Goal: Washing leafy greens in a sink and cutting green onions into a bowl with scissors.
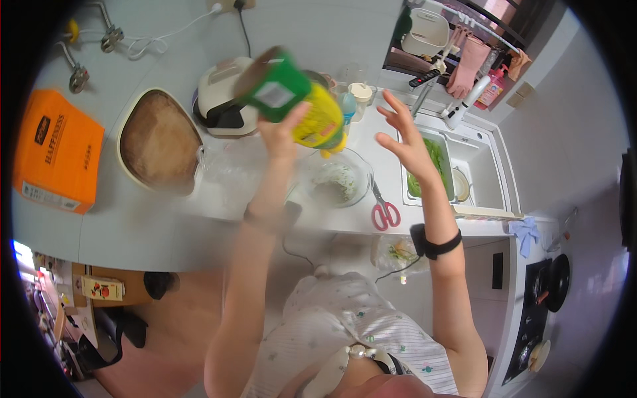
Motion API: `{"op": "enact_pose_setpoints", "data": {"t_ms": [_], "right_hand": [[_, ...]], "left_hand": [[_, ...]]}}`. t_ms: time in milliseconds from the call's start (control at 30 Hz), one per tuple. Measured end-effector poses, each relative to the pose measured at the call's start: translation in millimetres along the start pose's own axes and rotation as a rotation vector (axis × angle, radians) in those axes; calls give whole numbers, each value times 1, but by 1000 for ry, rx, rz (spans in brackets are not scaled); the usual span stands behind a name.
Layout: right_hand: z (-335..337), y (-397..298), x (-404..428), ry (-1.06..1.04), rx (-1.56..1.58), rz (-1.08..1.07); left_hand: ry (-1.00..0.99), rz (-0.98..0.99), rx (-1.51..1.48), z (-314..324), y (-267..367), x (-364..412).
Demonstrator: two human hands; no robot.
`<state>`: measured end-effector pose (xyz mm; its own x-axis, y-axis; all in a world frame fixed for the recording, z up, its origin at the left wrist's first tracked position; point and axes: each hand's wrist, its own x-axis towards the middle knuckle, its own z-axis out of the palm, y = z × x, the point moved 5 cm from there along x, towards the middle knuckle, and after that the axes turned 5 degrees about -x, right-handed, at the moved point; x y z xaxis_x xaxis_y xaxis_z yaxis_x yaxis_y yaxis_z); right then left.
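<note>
My left hand [281,132] grips a yellow and green plastic bottle [318,117], tilted so that its yellow cap points down over the glass bowl [367,191]. Bits of green and a pale, wet mixture lie in the bowl; no stream from the cap can be made out. In the air right of the bottle, my right hand [408,142] holds nothing, its fingers spread. Scissors with red handles [385,215] rest on the counter, their blades against the bowl's right side. A crumpled clear plastic bag [229,166] lies left of the bowl.
A white sink [485,176] at right holds a basin of green vegetables [435,156] and a plate [461,185]. Behind the bottle stand a rice cooker [224,107] and a white-lidded container [359,99]. A brown-faced board [159,142] and an orange box [57,151] stand at left.
</note>
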<state>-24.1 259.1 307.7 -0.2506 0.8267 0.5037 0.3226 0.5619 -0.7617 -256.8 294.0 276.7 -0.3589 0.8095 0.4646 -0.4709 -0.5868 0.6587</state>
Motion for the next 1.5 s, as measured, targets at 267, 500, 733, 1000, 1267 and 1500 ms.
{"op": "enact_pose_setpoints", "data": {"t_ms": [267, 500, 733, 1000, 1267, 1500], "right_hand": [[-22, 114, -150, 294, 684, 558], [-24, 3, -218, 826, 1380, 254], [-116, -27, -366, 1338, 513, 476], [-211, -46, -581, 1437, -253, 570], [-311, -201, -673, 781, -837, 710], [-315, -251, -807, 918, -915, 1242]], "left_hand": [[142, -453, -232, 6, -66, -72], [68, -950, -695, 112, -119, -225], [-393, -1188, -576, 208, -118, -360], [-776, -1300, -597, 318, -99, -529], [-1911, -775, -108, 406, -46, -722], [-1994, -355, -194, 442, -17, -808]]}}
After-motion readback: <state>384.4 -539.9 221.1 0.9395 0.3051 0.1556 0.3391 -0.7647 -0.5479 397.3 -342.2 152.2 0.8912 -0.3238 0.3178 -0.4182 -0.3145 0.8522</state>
